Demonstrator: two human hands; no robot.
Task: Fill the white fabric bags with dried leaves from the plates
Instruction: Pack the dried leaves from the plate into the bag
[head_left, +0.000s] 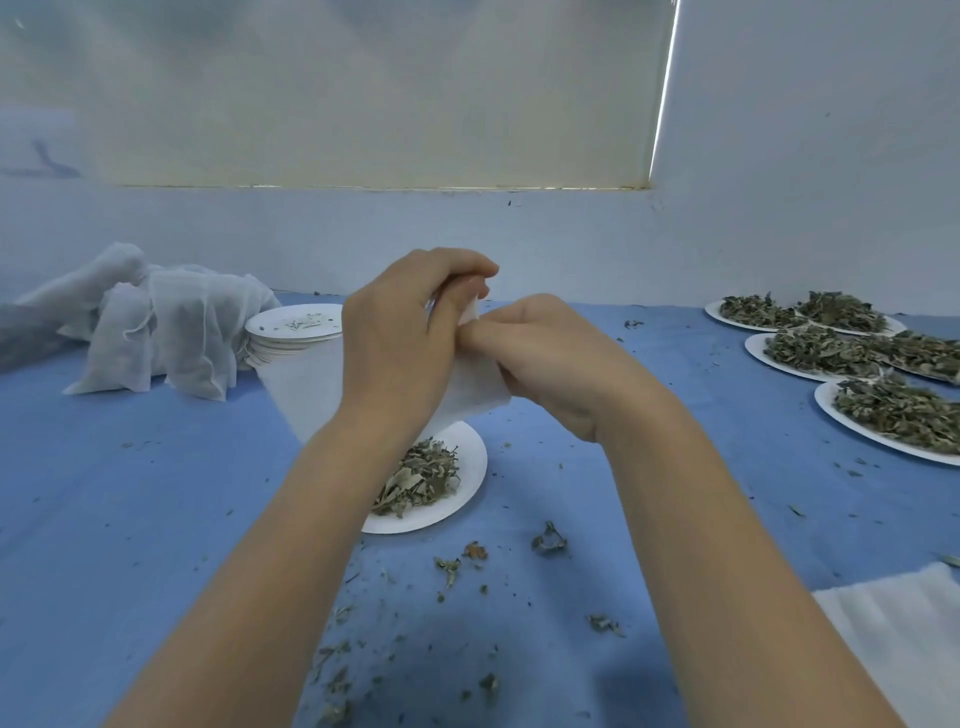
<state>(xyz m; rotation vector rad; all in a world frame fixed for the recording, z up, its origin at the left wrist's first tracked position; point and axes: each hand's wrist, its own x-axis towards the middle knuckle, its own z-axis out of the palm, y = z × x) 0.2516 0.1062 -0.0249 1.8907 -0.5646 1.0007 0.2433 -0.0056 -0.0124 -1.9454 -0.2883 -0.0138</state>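
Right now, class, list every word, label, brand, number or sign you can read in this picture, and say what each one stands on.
None: no readable text anywhere.
The white fabric bag held by both hands, the plates of dried leaves, the stack of empty plates and the blue cloth are all unmarked.

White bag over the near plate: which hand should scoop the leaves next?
Probably the right hand. It pinches only the white bag's top edge, while the left hand wraps more of it and can keep it up. The near plate's leaves lie just below both.
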